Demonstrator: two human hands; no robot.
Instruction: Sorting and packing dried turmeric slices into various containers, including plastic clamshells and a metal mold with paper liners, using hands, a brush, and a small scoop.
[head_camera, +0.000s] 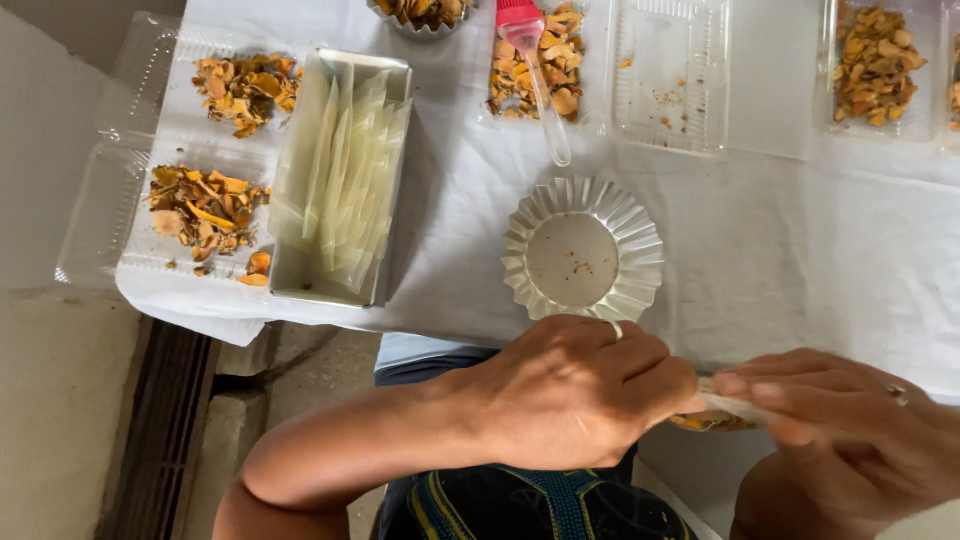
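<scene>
My left hand (570, 390) and my right hand (840, 440) meet at the table's near edge, both pinching a small translucent packet (722, 412) with orange-brown dried pieces inside. Just beyond the left hand sits a fluted foil cup (520, 240), holding only a few crumbs. A rectangular metal tin (290, 285) to the left holds a row of several clear empty sachets (345, 180) standing on edge. A pink-capped clear dropper (540, 75) lies across a heap of dried pieces at the top.
A white cloth (780, 250) covers the table. Clear plastic trays with dried orange-brown pieces sit at left (205, 215), upper left (245, 90), top centre (520, 75) and top right (878, 65); one tray (670, 75) holds only crumbs. A concrete floor shows at left.
</scene>
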